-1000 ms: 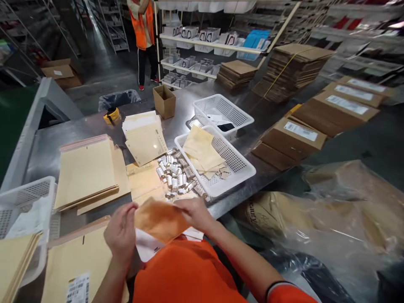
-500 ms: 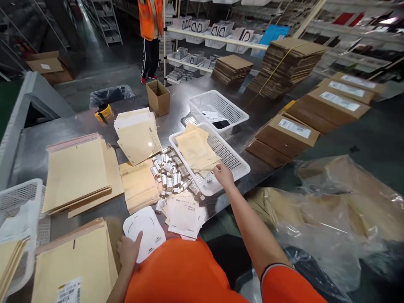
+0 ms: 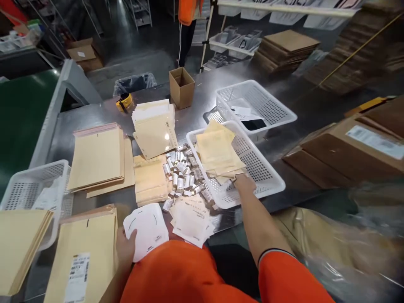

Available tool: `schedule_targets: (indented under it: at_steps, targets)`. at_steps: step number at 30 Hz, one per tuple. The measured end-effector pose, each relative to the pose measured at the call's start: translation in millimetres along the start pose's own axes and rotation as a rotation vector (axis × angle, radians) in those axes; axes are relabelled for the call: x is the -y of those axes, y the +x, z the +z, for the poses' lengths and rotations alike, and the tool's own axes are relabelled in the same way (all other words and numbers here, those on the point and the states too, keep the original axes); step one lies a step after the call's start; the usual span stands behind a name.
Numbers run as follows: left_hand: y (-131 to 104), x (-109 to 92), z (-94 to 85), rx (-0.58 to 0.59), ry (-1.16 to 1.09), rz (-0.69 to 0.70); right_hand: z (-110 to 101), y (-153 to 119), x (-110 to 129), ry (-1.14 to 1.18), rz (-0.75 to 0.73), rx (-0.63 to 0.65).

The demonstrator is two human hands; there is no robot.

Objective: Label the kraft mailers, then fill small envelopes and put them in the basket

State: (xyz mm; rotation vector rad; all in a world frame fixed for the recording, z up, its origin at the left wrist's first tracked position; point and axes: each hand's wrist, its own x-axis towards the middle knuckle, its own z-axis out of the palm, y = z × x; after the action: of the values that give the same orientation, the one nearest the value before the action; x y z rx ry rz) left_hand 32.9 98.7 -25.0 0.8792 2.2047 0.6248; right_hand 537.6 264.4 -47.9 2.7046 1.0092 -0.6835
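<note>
Tabletop (image 3: 204, 90); two hands (image 3: 246, 184), one in basket (image 3: 268, 179)

Warehouse: bin rack (image 3: 284, 7), stacked cardboard (image 3: 287, 44)

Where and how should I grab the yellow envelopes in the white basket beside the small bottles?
Probably by the near edge, coming from the near right, thumb on top and fingers beneath: the yellow envelopes lie in a thin, fanned pile in the white basket, and that edge faces the right hand.
</note>
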Motion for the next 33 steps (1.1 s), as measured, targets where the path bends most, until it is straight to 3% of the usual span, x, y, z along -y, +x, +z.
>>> schedule_targets:
  at_steps: [5,9,11,13,15,17,19,21,24,33]
  targets:
    - [-5.1,-21.6,-29.1,0.123,-0.518,-0.050,-20.7,-8.3,-0.3,0.179,0.042,-0.016]
    - [-5.1,-37.8,-30.3,0.108,-0.595,-0.106,-29.0,-59.7,-13.2,0.412,-0.117,-0.168]
    - [-6.6,-40.6,-24.6,0.117,-0.602,-0.120,-11.7,-102.7,-20.6,0.557,-0.224,-0.196]
    - [-9.0,-41.3,-17.7,0.143,-0.603,-0.147,20.8,-147.8,-24.7,0.709,-0.315,-0.132]
    - [-11.3,-41.6,-12.1,0.177,-0.607,-0.177,60.4,-184.8,-24.1,0.807,-0.335,-0.075]
    - [-12.3,-42.2,-8.8,0.216,-0.615,-0.192,95.7,-206.9,-20.5,0.743,-0.270,-0.032]
    - [-11.5,-42.7,-8.0,0.255,-0.619,-0.175,119.0,-214.7,-16.5,0.611,-0.185,-0.019]
    - [-9.5,-42.6,-8.8,0.291,-0.610,-0.140,128.9,-213.4,-14.2,0.488,-0.115,-0.020]
    - [-6.6,-40.4,-10.3,0.308,-0.597,-0.113,127.8,-207.1,-14.5,0.409,-0.078,-0.039]
    - [-13.5,-37.2,-7.8,0.262,-0.685,-0.218,122.3,-193.4,-16.1,0.510,-0.189,-0.113]
